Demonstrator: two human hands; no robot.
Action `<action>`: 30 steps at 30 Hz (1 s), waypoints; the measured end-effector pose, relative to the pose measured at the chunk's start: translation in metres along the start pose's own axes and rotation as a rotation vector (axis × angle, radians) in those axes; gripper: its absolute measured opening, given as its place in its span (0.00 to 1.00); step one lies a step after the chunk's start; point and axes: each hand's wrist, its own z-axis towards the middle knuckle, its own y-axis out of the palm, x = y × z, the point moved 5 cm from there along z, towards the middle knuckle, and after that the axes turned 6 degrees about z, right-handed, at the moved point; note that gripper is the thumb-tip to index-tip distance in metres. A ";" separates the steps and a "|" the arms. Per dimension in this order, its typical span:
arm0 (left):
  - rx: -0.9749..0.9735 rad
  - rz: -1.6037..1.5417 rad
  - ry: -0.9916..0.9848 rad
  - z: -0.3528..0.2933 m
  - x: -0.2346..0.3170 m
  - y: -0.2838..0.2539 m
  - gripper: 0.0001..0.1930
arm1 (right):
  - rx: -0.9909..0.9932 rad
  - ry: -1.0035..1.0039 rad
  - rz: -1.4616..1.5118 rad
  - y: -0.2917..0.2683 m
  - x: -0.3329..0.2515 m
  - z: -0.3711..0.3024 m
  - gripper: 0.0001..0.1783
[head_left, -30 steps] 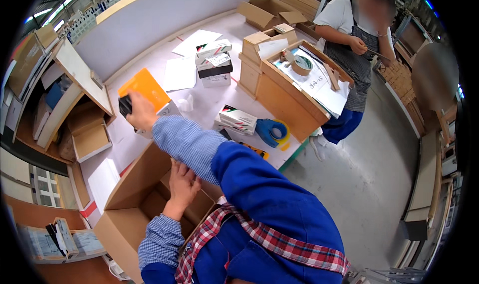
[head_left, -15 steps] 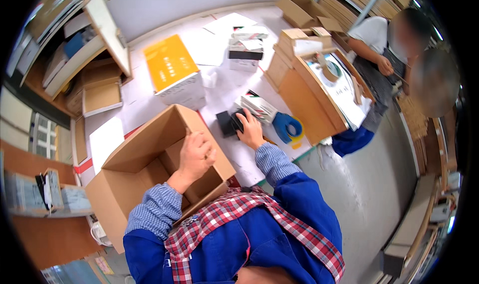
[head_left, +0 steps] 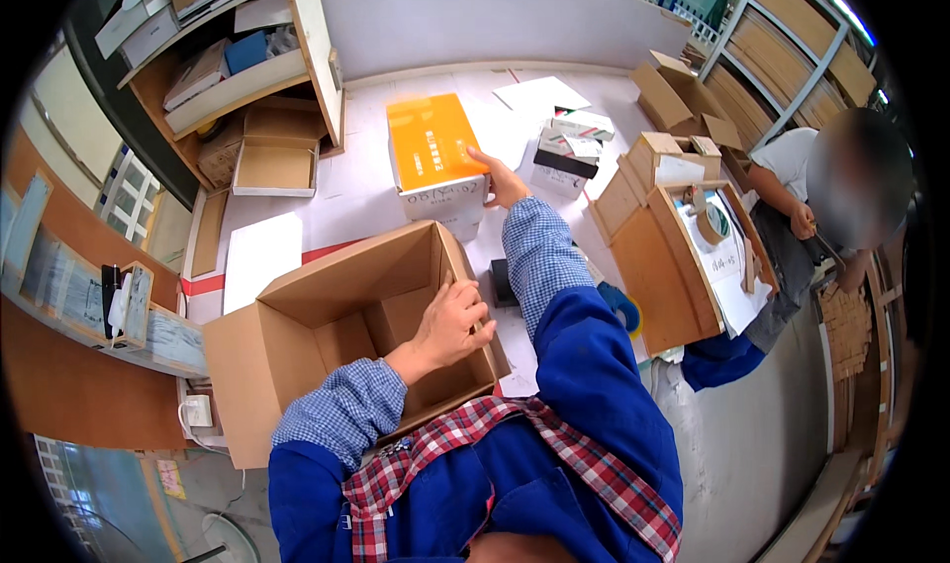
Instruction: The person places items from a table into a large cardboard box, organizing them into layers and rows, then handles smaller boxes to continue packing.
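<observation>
An open brown cardboard carton [head_left: 336, 340] stands in front of me, its inside bare and a flap folded out at the left. My left hand [head_left: 450, 326] is closed over the carton's right wall, fingers curled at its upper edge. Beyond the carton is an orange-topped white box [head_left: 430, 152]. At its right side my right hand [head_left: 503, 179] grips the corner, thumb on the orange top and the other fingers along the side, partly hidden. A black object [head_left: 503, 282] lies beside my right forearm, partly covered by it.
Small white boxes [head_left: 572, 147] are stacked at the back. To the right stand a wooden case [head_left: 658, 256] with papers and a tape roll [head_left: 712, 225], and blue tape [head_left: 621, 311]. A shelf unit [head_left: 322, 68] is at the left. Another person [head_left: 782, 167] works at the right.
My right hand has left the black object and moved up and away to the orange-topped box. My left hand stays on the carton's wall. The view has shifted.
</observation>
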 end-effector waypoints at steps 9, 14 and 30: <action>0.253 -0.160 -0.831 0.070 -0.217 -0.050 0.32 | -0.109 0.021 -0.094 0.011 0.001 0.005 0.41; -0.073 -0.829 -1.219 0.089 -0.234 0.003 0.47 | -0.245 -0.137 0.106 0.004 0.005 0.015 0.35; 0.338 -0.920 -0.436 0.138 -0.135 -0.126 0.33 | -0.416 -0.660 -0.006 0.015 -0.120 -0.075 0.57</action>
